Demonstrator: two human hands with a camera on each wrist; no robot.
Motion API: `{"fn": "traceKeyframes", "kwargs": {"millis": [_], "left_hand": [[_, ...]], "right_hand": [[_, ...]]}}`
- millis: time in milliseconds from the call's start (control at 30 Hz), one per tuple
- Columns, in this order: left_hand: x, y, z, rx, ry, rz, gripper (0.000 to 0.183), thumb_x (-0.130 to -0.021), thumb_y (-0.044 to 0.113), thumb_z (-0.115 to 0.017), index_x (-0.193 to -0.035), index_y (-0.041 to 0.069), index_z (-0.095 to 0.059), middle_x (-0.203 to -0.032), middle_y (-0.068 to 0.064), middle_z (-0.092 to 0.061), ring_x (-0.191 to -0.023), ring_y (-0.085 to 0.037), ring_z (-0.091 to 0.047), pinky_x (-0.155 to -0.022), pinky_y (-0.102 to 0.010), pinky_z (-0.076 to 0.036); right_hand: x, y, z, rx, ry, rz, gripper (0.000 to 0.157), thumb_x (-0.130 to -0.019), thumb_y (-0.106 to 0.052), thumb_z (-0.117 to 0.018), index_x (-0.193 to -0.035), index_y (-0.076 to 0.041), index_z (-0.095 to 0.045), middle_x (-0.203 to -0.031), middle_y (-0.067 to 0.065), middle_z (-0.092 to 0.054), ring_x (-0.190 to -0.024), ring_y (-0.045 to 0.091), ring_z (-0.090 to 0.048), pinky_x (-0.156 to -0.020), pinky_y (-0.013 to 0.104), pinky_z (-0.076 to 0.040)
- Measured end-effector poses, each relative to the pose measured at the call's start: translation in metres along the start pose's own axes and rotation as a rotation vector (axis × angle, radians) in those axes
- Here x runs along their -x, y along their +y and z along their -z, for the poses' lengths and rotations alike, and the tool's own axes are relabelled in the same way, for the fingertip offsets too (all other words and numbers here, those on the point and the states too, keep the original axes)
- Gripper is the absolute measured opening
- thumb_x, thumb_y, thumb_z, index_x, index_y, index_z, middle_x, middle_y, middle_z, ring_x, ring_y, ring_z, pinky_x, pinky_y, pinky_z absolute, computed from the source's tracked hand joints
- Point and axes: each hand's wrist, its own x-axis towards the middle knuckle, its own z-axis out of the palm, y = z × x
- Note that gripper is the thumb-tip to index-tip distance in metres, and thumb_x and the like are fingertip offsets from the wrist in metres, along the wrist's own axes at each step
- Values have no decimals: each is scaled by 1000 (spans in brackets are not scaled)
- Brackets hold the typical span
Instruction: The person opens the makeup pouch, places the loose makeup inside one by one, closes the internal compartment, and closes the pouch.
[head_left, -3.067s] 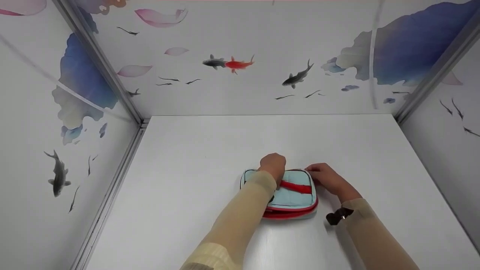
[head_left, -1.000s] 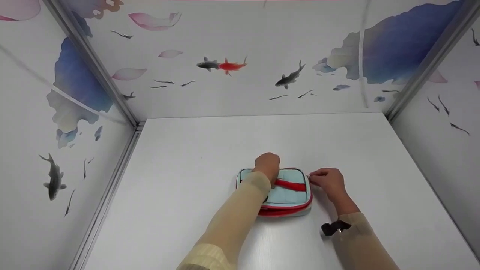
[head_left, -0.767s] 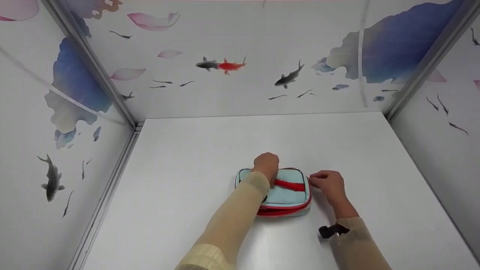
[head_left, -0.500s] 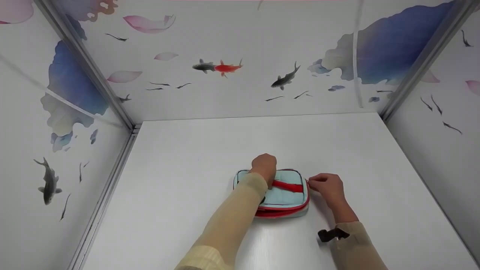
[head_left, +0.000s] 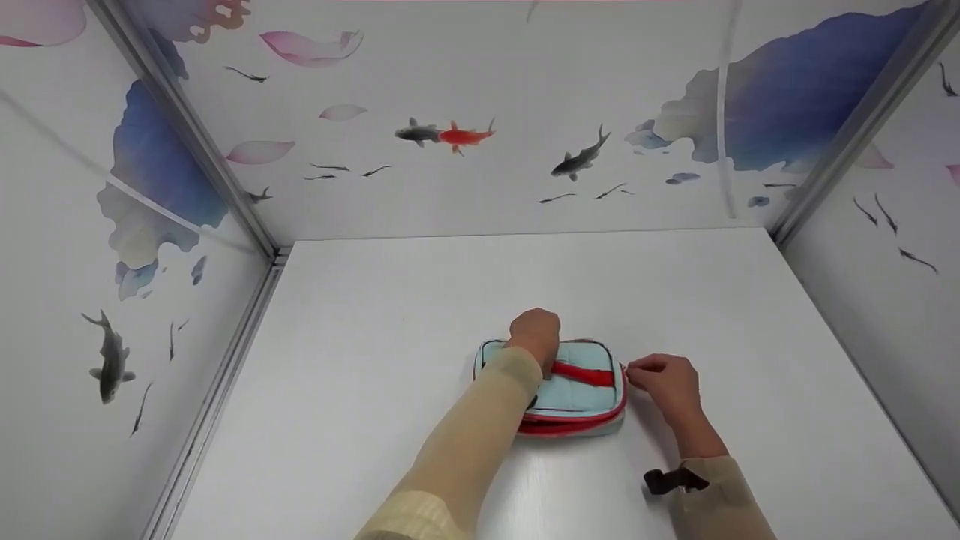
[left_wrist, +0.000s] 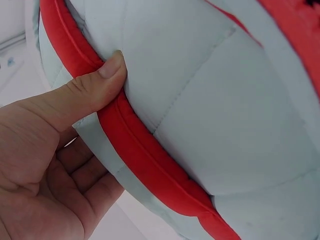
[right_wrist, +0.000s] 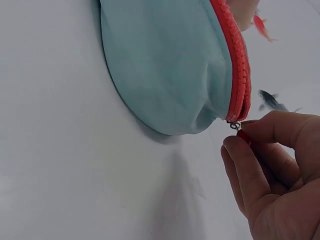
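A light blue zippered bag (head_left: 577, 397) with red trim and a red strap handle (head_left: 585, 373) lies flat on the white table. My left hand (head_left: 536, 334) reaches across its top and grips its far side. In the left wrist view the thumb presses on the red handle, with the fingers curled behind the light blue fabric. At the bag's right side, my right hand (head_left: 667, 382) pinches the small red zipper pull (right_wrist: 243, 136) between thumb and index finger. Red zipper teeth (right_wrist: 240, 65) run along the bag's edge from there. At the near side, the red-edged opening gapes slightly.
The white table (head_left: 375, 300) stretches around the bag. Printed wall panels with fish (head_left: 465, 137) and blue leaves stand at the back and both sides, framed by grey metal posts (head_left: 187, 127). A black device (head_left: 675, 480) is strapped to my right wrist.
My right hand has slid along the bag's right side from near the far corner towards me, pinching the zipper pull. My left hand keeps its grip in the same spot on the bag.
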Motion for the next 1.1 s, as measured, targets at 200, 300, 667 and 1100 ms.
{"fn": "traceKeyframes", "kwargs": {"millis": [200, 300, 667, 1100], "left_hand": [[0, 1, -1, -5, -1, 12, 43, -88, 19, -88, -128, 13, -72, -120, -3, -74, -109, -17, -67, -101, -35, -59], [2, 1, -1, 1, 1, 13, 43, -87, 17, -89, -127, 13, -73, -120, -2, -74, -110, -17, -68, -100, -34, -59], [5, 2, 3, 49, 14, 7, 36, -91, 15, -84, -125, 11, -73, -122, -3, -74, -114, -15, -66, -100, -32, -59], [5, 4, 4, 32, 22, 16, 38, -91, 19, -86, -126, 13, -73, -119, -1, -74, -110, -15, -67, -100, -31, -59]], "right_hand": [[8, 3, 0, 0, 0, -16, 29, -98, -28, -75, -118, -8, -78, -121, 13, -73, -107, 25, -68, -90, 34, -60], [11, 5, -1, -3, -6, -14, 28, -97, -27, -75, -117, -7, -78, -122, 13, -73, -106, 25, -68, -88, 32, -60], [21, 8, 0, -21, 10, 23, 27, -99, -25, -73, -118, -6, -78, -116, 12, -74, -104, 25, -64, -83, 27, -58], [29, 13, -4, -65, 27, -58, 28, -99, -26, -73, -120, -8, -77, -120, 12, -72, -107, 25, -63, -84, 27, -59]]}}
